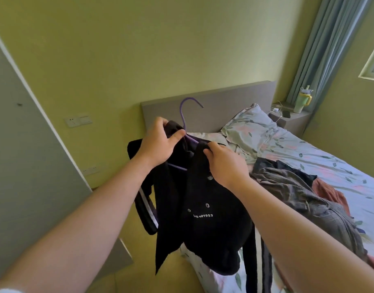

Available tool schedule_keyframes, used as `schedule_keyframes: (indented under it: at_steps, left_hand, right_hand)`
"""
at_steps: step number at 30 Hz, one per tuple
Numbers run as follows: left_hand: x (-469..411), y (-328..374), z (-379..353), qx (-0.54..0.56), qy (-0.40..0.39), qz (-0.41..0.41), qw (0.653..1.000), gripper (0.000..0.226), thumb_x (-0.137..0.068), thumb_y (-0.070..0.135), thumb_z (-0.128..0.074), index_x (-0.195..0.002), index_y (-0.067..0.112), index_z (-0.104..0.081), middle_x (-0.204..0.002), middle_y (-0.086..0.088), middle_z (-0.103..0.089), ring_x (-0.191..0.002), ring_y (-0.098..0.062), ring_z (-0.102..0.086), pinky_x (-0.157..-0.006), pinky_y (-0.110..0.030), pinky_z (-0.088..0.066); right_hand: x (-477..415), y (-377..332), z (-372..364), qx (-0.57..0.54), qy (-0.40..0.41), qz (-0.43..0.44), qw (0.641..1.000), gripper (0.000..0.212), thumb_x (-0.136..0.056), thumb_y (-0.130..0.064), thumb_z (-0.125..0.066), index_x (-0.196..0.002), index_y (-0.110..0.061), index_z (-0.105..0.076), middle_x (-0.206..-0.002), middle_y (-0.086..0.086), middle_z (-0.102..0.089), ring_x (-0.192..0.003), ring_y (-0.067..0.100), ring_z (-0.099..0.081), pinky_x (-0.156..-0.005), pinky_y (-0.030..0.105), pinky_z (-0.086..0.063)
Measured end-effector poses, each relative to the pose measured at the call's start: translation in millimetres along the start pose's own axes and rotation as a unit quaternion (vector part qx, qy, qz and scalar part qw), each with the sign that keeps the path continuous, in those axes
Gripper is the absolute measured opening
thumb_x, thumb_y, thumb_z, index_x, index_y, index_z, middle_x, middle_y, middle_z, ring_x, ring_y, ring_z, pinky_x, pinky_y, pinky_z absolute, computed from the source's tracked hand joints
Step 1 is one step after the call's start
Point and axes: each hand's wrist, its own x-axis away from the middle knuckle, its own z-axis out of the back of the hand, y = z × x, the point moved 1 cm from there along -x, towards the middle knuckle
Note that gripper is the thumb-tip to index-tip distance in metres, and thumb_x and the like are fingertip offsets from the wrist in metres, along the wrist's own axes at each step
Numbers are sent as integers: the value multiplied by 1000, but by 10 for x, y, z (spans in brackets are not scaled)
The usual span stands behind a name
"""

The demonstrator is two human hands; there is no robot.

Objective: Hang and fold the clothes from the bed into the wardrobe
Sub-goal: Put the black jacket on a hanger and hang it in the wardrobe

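Here, in the head view, a strip of yellowish floor (171,275) lies open between the tall grey panel (16,155) at 9 o'clock and the near edge of the floral-sheeted bed (330,157). At centre the left hand (158,142) pinches the collar of the black snap-button jacket with white lettering (207,233) beside the neck of the purple wire hanger (184,108), whose hook points to 12 o'clock. The right hand (224,163) grips the jacket's other shoulder. The jacket hangs over the bed's corner at 6 o'clock. A crumpled grey checked garment (298,187) and a pink garment (328,191) lie on the bed at 3 o'clock. On the grey bedside ledge (296,118) at 2 o'clock stands a lidded green tumbler (301,101), its contents hidden.
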Motion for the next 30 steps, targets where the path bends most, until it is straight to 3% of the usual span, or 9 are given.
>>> schedule_keyframes:
  at_steps: [6,8,12,13,15,17,21,24,30]
  left_hand:
    - [532,-350,355,4,205,-5,979,17,-103,34,-54,-99,19,-48,-85,9,-55,-75,-11,-54,-62,-18,-39]
    - [894,-568,247,-18,164,-5,986,18,-103,34,-52,-95,19,-47,-83,5,-55,-71,-8,-52,-60,-19,-40]
    - [1229,-907,343,-85,-60,33,994,27,-97,56,-53,-81,34,-57,-78,18,-60,-75,-3,-59,-68,-27,-44]
    - [1227,-944,463,-71,-43,41,996,42,-96,64,-48,-71,31,-57,-71,15,-61,-70,-5,-59,-66,-31,-43]
    - [1189,-953,753,-76,101,51,991,56,-92,70,-40,-62,25,-53,-61,5,-58,-62,-11,-55,-64,-35,-44]
    - [1204,-997,988,-104,228,57,966,42,-86,66,-50,-70,27,-47,-67,6,-51,-62,-13,-49,-60,-33,-41]
    - [1422,-1169,1188,-256,149,101,950,46,-83,63,-62,-107,25,-53,-106,8,-51,-92,-12,-56,-75,-28,-42]
    - [1703,-1278,1383,-301,182,141,925,41,-89,55,-64,-116,26,-55,-109,11,-52,-98,-15,-60,-78,-30,-48]
    - [2264,-1439,1879,-322,224,281,876,42,-93,65,-50,-120,34,-58,-112,10,-61,-98,-18,-64,-83,-40,-54]
  right_hand:
    - [-84,-232,-160,-9,20,-32,999,28,-108,-40,-29,-101,-20,-47,-83,-2,-55,-61,25,-52,-48,30,-30]
    - [-131,-379,-169,-13,28,-6,1000,30,-108,-42,-29,-106,-21,-50,-86,-3,-57,-63,25,-52,-49,30,-29]
    - [-96,-628,-227,-17,36,155,987,33,-108,-44,-30,-120,-26,-55,-95,-6,-62,-73,24,-62,-57,35,-49]
    - [-56,-686,-261,-24,37,190,981,32,-108,-44,-33,-122,-26,-56,-95,-7,-63,-74,23,-64,-57,35,-50]
    - [31,-811,-364,-44,48,240,969,29,-106,-41,-39,-119,-25,-60,-91,-7,-65,-69,23,-64,-50,32,-46]
    - [95,-966,-477,-63,56,259,962,26,-105,-40,-43,-114,-25,-63,-86,-8,-64,-64,22,-63,-46,30,-43]
    - [181,-1316,-634,-108,51,291,949,24,-105,-40,-46,-110,-26,-65,-83,-10,-65,-62,19,-62,-44,27,-37]
    - [223,-1619,-670,-143,34,339,929,21,-103,-38,-51,-110,-26,-66,-83,-10,-66,-61,18,-62,-44,25,-34]
    - [338,-2400,-792,-189,-7,426,885,26,-105,-40,-46,-113,-24,-66,-83,-7,-66,-59,20,-61,-44,32,-48]
